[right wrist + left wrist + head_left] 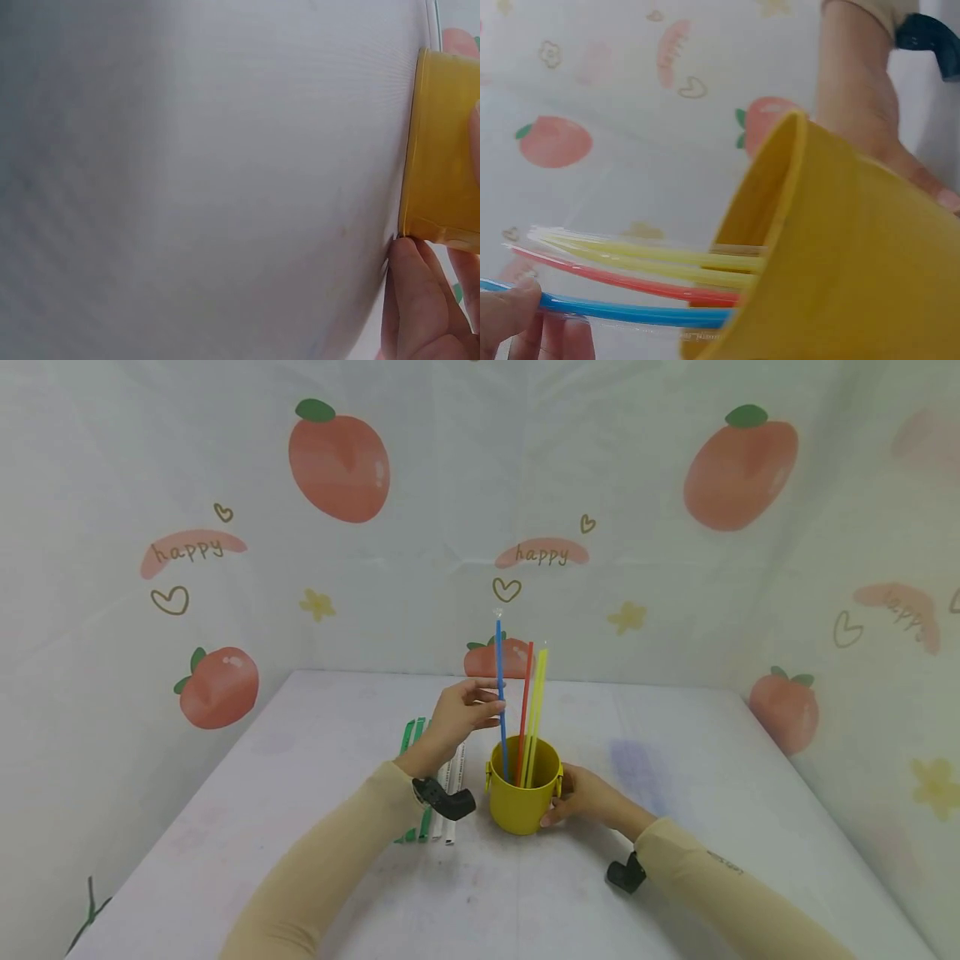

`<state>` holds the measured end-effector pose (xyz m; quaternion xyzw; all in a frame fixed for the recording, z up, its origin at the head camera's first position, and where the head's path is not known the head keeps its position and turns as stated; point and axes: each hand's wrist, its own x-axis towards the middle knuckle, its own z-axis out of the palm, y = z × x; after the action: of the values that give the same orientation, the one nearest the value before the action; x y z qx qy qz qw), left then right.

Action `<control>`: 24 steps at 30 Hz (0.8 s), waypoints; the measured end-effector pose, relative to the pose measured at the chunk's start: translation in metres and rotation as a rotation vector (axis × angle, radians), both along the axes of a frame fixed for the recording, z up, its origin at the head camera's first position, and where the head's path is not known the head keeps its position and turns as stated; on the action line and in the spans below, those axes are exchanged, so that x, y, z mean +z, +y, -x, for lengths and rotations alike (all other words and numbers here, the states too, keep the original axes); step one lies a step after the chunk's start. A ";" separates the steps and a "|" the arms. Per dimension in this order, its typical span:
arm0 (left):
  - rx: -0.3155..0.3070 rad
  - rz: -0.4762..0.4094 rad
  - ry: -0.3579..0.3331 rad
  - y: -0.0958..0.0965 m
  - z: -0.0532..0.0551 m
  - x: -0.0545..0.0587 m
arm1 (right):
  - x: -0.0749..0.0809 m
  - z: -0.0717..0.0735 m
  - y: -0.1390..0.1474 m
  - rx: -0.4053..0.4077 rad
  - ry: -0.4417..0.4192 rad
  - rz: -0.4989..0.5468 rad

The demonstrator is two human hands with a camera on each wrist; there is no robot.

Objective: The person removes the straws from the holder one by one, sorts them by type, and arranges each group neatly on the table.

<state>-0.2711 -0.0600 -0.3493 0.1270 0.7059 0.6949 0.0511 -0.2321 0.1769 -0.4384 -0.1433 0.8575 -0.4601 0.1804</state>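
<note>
A small yellow bucket [520, 811] with side handles stands upright on the table. Inside it lean a red straw [527, 693] and yellow straws [539, 693], in clear wrapping. My left hand [459, 717] pinches a blue straw [499, 652] between thumb and fingers above the rim; its lower end is inside the bucket. In the left wrist view, the wrapped blue straw [637, 310] reaches past the bucket's rim. My right hand [592, 797] holds the bucket's right side. Low on the bucket [442, 150], fingers of that hand [424, 307] touch it in the right wrist view.
Left of the bucket, partly behind my left forearm, lie several long narrow strips, green [418, 731] and white [451, 835], the white ones printed. A white table [555, 902] meets a cloth backdrop [450, 485] patterned with fruit.
</note>
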 end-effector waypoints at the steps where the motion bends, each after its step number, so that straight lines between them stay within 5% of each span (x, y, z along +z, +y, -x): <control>1: 0.005 -0.015 0.007 -0.001 0.000 0.002 | 0.000 0.000 0.000 0.000 0.003 0.000; 12: 0.128 -0.262 0.062 -0.023 0.001 0.031 | 0.001 -0.001 0.000 0.002 -0.004 0.019; 19: 0.233 -0.449 0.005 -0.047 0.010 0.040 | 0.000 0.000 0.000 -0.003 -0.009 0.015; 24: 0.243 -0.452 -0.064 -0.070 0.016 0.037 | 0.000 0.001 0.001 -0.005 -0.010 0.007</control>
<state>-0.2867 -0.1305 -0.3118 0.0272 0.5409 0.8397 -0.0402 -0.2328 0.1775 -0.4386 -0.1394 0.8553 -0.4644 0.1829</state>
